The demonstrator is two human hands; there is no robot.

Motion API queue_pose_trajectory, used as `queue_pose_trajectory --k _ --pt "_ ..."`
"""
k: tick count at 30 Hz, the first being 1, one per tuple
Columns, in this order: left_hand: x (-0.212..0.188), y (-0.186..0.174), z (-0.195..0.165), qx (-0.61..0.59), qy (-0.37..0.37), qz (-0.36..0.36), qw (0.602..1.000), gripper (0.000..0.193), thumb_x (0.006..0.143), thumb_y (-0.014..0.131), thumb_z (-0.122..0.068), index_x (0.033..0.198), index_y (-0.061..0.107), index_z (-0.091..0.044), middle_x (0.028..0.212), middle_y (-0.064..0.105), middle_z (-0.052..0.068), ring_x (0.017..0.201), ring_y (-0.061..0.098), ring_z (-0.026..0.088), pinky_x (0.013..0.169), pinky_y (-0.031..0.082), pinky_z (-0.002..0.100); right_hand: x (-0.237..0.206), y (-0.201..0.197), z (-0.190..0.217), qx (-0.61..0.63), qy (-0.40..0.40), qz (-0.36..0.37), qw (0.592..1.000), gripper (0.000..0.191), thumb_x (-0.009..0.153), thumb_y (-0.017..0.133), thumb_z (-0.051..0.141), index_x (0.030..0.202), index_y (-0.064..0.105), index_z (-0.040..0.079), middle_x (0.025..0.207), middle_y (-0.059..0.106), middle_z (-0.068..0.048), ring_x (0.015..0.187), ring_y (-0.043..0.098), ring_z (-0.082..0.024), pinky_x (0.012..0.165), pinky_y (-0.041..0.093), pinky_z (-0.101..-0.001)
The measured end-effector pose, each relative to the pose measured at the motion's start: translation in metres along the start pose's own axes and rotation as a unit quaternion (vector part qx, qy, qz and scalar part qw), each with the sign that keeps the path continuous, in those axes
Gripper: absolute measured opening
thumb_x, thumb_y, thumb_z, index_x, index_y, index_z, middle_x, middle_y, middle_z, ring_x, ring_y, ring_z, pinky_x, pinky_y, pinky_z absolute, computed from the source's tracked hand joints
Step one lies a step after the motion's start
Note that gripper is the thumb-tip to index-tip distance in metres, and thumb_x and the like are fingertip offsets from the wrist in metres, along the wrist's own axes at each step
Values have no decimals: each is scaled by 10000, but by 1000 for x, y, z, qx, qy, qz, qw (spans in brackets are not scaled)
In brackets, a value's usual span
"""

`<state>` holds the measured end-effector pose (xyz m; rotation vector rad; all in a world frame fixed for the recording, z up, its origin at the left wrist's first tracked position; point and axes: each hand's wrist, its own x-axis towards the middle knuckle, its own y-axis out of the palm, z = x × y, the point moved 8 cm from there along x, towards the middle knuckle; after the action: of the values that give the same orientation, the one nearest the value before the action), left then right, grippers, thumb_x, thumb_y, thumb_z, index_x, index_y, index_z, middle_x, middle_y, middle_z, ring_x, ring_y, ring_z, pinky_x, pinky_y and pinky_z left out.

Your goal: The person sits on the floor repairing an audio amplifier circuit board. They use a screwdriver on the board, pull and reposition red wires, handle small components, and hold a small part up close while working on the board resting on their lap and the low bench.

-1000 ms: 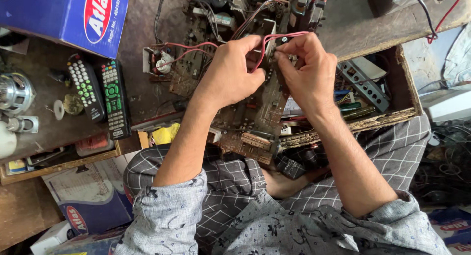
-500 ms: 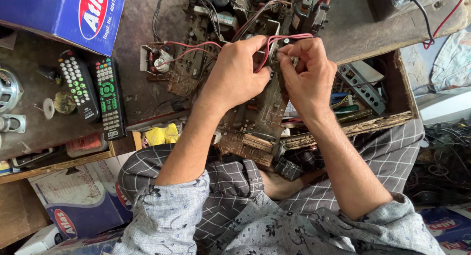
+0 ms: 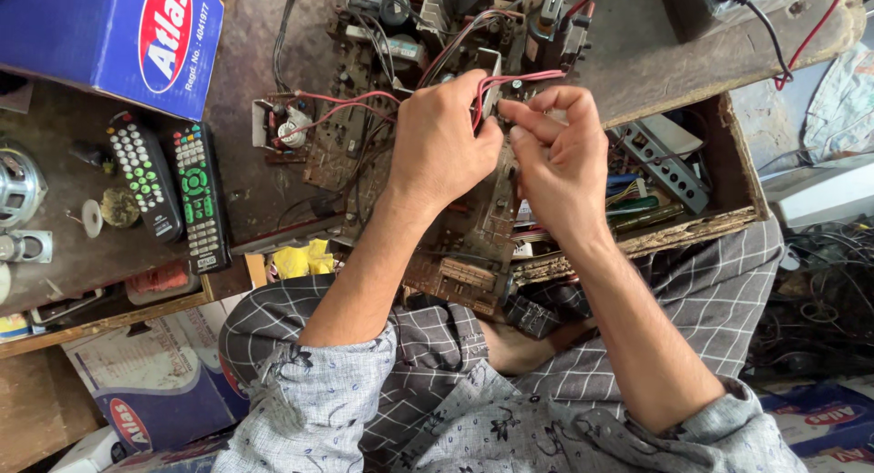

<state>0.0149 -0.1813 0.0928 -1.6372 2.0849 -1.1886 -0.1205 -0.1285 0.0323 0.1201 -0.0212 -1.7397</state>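
Red wire bundle (image 3: pixel 510 80), pinched between both hands over the middle of the circuit board (image 3: pixel 455 227), running roughly left to right in the picture, long axis nearly level, curving away on the right toward the components at the board's far edge. Held up off the board, probably to keep it clear of the parts beneath and taut enough to work on. Left hand (image 3: pixel 442 141) curled over the near end, fingers (image 3: pixel 473 91) closed on the bundle, thumb side toward the other hand. Right hand (image 3: pixel 560 159) facing it, fingers (image 3: pixel 533 118) drawn together at the tips, just touching or nearly touching the left; whether clamped on the wire or on some small part beside it, cannot tell. Hands almost knuckle to knuckle, apparently for a fine two-handed grip.

Board lying tilted, its near edge resting over the lap in checked cloth (image 3: pixel 437 345), its far part on the bench (image 3: pixel 264 191), likely to bring the work close. More red leads (image 3: pixel 337 104) looping to a small white part on the left. Just right of the board, a worn wooden tray (image 3: pixel 728 218) holding a grey perforated bracket (image 3: pixel 665 168). Farther left on the bench, two remote controls (image 3: pixel 173 195) side by side, a blue cardboard box (image 3: pixel 100 36) beyond them.
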Motion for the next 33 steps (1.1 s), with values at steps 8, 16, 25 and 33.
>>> queue_pose_trajectory --k 8,16,25,33 --pt "4 -2 -3 -7 -4 61 998 275 755 692 -95 1011 706 4 720 708 163 650 717 315 631 570 415 -10 1 20 -219 -152 74 961 209 1029 603 -43 1142 438 17 1338 717 -196 628 621 -30 523 485 -239" --pt "23 4 38 -291 -226 240 898 300 937 476 -88 1078 730 -14 863 756 11 759 741 131 714 670 321 0 -1 20 -231 -170 93 954 212 982 676 3 1014 467 23 1279 730 -168 527 579 -46 473 467 -249" --pt "45 25 51 -134 -287 317 894 213 866 636 70 996 792 9 802 770 66 651 730 123 574 654 276 -5 -2 15 -248 -194 80 946 173 962 667 -4 992 501 32 1311 710 -172 553 654 -143 524 524 -292" --pt "45 30 53 -110 -323 313 886 153 855 693 28 958 801 -4 771 758 64 627 703 124 540 640 291 -3 -5 15 -248 -219 88 939 164 948 641 -23 1019 502 27 1313 711 -145 680 734 -238 596 580 -335"
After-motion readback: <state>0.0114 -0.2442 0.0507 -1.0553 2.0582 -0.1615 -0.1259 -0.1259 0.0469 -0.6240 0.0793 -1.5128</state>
